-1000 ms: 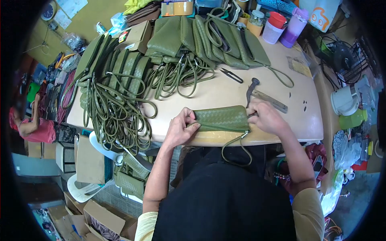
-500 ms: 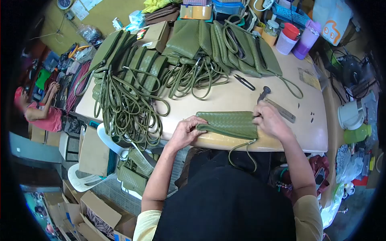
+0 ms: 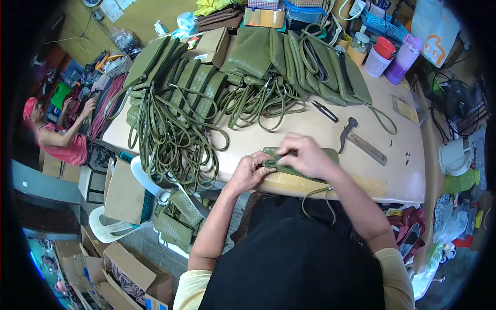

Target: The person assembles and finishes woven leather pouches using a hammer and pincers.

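A green woven-pattern zip pouch (image 3: pixel 330 153) lies at the table's front edge, its wrist strap (image 3: pixel 304 207) hanging over the edge. My left hand (image 3: pixel 251 171) grips the pouch's left end, thumb and fingers closed on it. My right hand (image 3: pixel 306 157) reaches across the pouch, covering its middle. Its fingers are bent and drawn together near the left end of the zip; what they pinch is hidden. A hammer (image 3: pixel 365 148) rests to the right of the pouch, and black thread snips (image 3: pixel 324 111) lie beyond it.
Stacked green pouches (image 3: pixel 250 54) and a heap of green straps (image 3: pixel 178 139) cover the table's back and left. Tumblers (image 3: pixel 403 59) stand at the back right. A chair (image 3: pixel 147 178) holds more pouches. Another person (image 3: pixel 62 139) sits at the far left.
My right hand has left the pouch's right end and moved left across it to near my left hand. The view has shifted slightly. The other person's arm has moved.
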`<state>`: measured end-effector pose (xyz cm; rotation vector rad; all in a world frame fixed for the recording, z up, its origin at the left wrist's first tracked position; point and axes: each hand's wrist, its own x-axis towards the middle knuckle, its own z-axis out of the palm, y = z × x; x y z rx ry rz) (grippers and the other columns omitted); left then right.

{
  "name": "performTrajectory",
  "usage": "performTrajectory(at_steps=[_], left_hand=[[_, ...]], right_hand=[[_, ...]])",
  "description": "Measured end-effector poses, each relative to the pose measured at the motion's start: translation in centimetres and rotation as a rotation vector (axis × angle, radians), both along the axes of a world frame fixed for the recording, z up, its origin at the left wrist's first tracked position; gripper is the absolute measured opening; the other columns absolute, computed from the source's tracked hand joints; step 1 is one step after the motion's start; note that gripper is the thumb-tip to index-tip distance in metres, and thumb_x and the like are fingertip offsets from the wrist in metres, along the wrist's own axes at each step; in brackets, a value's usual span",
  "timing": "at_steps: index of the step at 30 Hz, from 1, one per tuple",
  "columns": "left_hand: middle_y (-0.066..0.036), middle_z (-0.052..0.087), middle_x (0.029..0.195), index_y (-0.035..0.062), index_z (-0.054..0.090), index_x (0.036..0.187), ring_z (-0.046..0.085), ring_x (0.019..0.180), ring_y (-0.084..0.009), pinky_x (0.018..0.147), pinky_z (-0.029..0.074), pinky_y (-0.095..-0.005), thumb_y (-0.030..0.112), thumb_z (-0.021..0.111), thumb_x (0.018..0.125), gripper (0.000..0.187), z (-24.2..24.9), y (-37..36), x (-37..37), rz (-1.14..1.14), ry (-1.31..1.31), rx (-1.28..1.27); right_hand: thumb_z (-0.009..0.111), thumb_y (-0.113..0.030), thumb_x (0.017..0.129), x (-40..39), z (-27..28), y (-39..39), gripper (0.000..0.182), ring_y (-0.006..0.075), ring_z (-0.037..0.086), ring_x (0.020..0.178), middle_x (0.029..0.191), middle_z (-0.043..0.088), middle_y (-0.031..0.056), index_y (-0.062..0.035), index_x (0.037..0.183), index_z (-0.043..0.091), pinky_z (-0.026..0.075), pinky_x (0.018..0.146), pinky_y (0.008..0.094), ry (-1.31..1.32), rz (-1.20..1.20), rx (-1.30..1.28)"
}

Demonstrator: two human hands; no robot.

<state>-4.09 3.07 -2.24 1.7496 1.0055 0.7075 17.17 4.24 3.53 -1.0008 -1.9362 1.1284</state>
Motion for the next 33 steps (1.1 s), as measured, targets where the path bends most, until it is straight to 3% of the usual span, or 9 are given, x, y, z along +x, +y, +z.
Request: performTrajectory(at_steps=[6, 8, 10, 12, 15, 18, 20, 25, 33], left_hand=[[-0.009, 0.063, 0.106, 0.0029, 0.069, 0.106, 0.054, 0.11, -0.024, 0.095, 0.044, -0.0391, 0.012, 0.075, 0.077, 0.031, 2.8, -2.9, 0.0, -0.16, 0.008, 0.169], [-0.01, 0.061, 0.114, 0.0049, 0.071, 0.105, 0.051, 0.116, -0.0293, 0.101, 0.038, -0.044, 0.021, 0.075, 0.078, 0.032, 4.3, -3.4, 0.9, -0.182, 0.154, 0.239], [-0.011, 0.054, 0.129, 0.0069, 0.073, 0.1, 0.049, 0.12, -0.0326, 0.108, 0.031, -0.048, 0.027, 0.071, 0.081, 0.028, 5.7, -3.7, 2.4, 0.006, 0.666, 0.299], [-0.011, 0.045, 0.141, 0.0103, 0.068, 0.113, 0.043, 0.129, -0.0347, 0.112, 0.022, -0.0534, 0.028, 0.067, 0.084, 0.035, 5.1, -3.0, 4.4, -0.059, 0.656, 0.183], [-0.011, 0.03, 0.153, 0.0161, 0.035, 0.146, 0.024, 0.142, -0.0353, 0.112, 0.012, -0.0628, 0.037, 0.055, 0.091, 0.062, 2.2, -3.4, 8.4, -0.131, 0.719, 0.585], [-0.013, 0.018, 0.157, 0.0168, 0.028, 0.15, 0.015, 0.145, -0.036, 0.113, 0.007, -0.0624, 0.044, 0.044, 0.094, 0.064, 2.0, -3.7, 8.7, -0.204, 0.872, 0.634], [-0.014, 0.02, 0.156, 0.0124, 0.028, 0.149, 0.016, 0.145, -0.0341, 0.114, 0.009, -0.0602, 0.045, 0.043, 0.095, 0.065, 2.1, -3.7, 8.9, -0.214, 0.868, 0.634], [-0.018, 0.019, 0.156, -0.0021, 0.019, 0.148, 0.018, 0.145, -0.0318, 0.116, 0.013, -0.0509, 0.042, 0.047, 0.093, 0.076, 1.3, -4.5, 7.7, -0.118, 0.7, 0.494], [-0.018, 0.023, 0.155, 0.0053, 0.022, 0.15, 0.015, 0.144, -0.0397, 0.115, 0.015, -0.054, 0.041, 0.05, 0.093, 0.072, 2.0, -4.0, 3.0, 0.12, 0.826, 0.325]], right_hand=[[0.06, -0.002, 0.074, 7.8, -3.3, 0.9, 0.008, 0.0356, 0.059, 0.085, 0.084, 0.059, 0.0157, -0.0029, 0.081, 0.063, 0.047, 0.081, 0.0439, -0.507, -0.086, 0.54], [0.054, 0.0, 0.078, 12.8, -0.8, 2.1, 0.02, 0.0368, 0.06, 0.09, 0.091, 0.064, 0.0187, -0.0036, 0.093, 0.067, 0.047, 0.087, 0.0421, -0.469, -0.556, 0.492], [0.053, 0.001, 0.08, 16.9, -0.8, 3.6, 0.025, 0.0376, 0.061, 0.092, 0.096, 0.065, 0.0201, -0.0042, 0.098, 0.068, 0.048, 0.088, 0.0415, -0.496, -0.732, 0.548], [0.05, -0.001, 0.084, 19.1, -3.0, 4.8, 0.034, 0.036, 0.057, 0.109, 0.115, 0.063, 0.0205, -0.0072, 0.113, 0.066, 0.043, 0.098, 0.0435, -0.447, -0.814, 0.227], [0.05, -0.004, 0.086, 20.6, -6.3, 5.1, 0.039, 0.0352, 0.047, 0.126, 0.131, 0.054, 0.0211, -0.0061, 0.124, 0.06, 0.034, 0.107, 0.0475, -0.933, -0.672, 0.355], [0.053, -0.01, 0.087, 17.2, -3.9, 2.9, 0.044, 0.0357, 0.035, 0.136, 0.142, 0.043, 0.0219, -0.0013, 0.13, 0.053, 0.027, 0.111, 0.0498, -0.93, -0.874, 0.523], [0.056, -0.022, 0.088, 12.5, -2.8, 0.1, 0.055, 0.0378, 0.033, 0.137, 0.144, 0.038, 0.0259, 0.0038, 0.135, 0.045, 0.025, 0.113, 0.048, -0.556, -0.686, 0.524], [0.055, -0.05, 0.089, 5.6, -3.7, -5.3, 0.083, 0.0323, 0.022, 0.143, 0.151, 0.027, 0.0241, 0.0062, 0.144, 0.028, 0.014, 0.117, 0.0446, -0.851, -0.187, 0.294], [0.052, -0.057, 0.088, 5.3, -3.4, -7.5, 0.092, 0.0281, 0.009, 0.147, 0.156, 0.014, 0.0196, 0.0046, 0.147, 0.019, 0.007, 0.118, 0.046, -0.949, -0.253, 0.097]])
